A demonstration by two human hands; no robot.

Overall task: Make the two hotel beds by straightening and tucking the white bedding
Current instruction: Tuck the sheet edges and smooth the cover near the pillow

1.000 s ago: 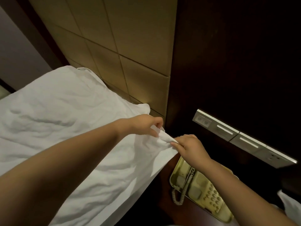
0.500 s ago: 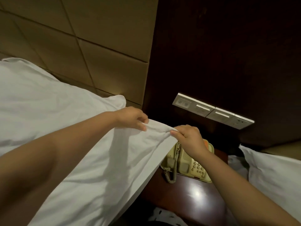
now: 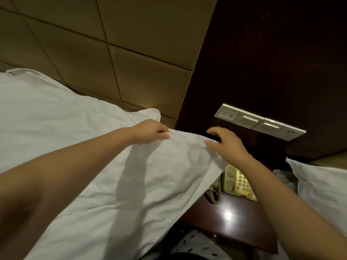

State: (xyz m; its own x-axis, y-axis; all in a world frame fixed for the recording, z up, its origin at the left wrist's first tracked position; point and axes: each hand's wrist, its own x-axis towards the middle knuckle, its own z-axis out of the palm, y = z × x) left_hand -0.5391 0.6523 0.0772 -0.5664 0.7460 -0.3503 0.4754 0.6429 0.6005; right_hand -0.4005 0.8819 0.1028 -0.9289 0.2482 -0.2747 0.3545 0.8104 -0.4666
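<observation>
Spreading across the left bed, the white bedding (image 3: 65,128) is lying rumpled, its top corner lifted beside the padded headboard (image 3: 131,72) and over the nightstand (image 3: 249,228). It is looking light, soft and limp, likely sagging wherever unsupported, so I am judging the hem near that corner the best hold. The left hand (image 3: 150,131) is pinching that hem, fingers curled. The right hand (image 3: 227,145) is hovering half open, its thumb just touching the cloth edge, gripping nothing.
</observation>
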